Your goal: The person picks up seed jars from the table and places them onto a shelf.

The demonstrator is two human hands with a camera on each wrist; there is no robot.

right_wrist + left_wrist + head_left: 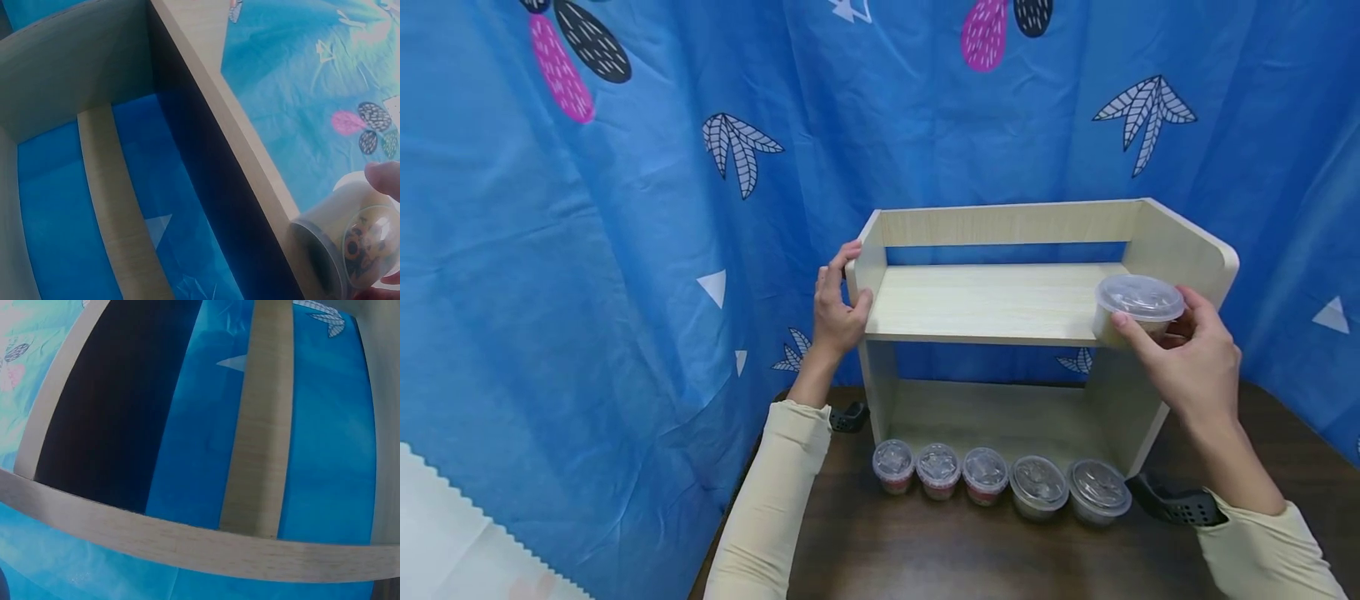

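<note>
Fingers of R hand pinching lidded tub | tub at upper shelf front edge, R end; contact unclear | L hand gripping L side panel | 5 tubs rowed on tbl

Clear-lidded tub, upright; near shelf

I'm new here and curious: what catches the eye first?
Probably the bright blue patterned fabric curtain filling the background. Before it stands a pale wooden two-level shelf; the right hand holds a round, lidded plastic tub by its right side. Five more lidded tubs line up along the shelf's front.
</note>
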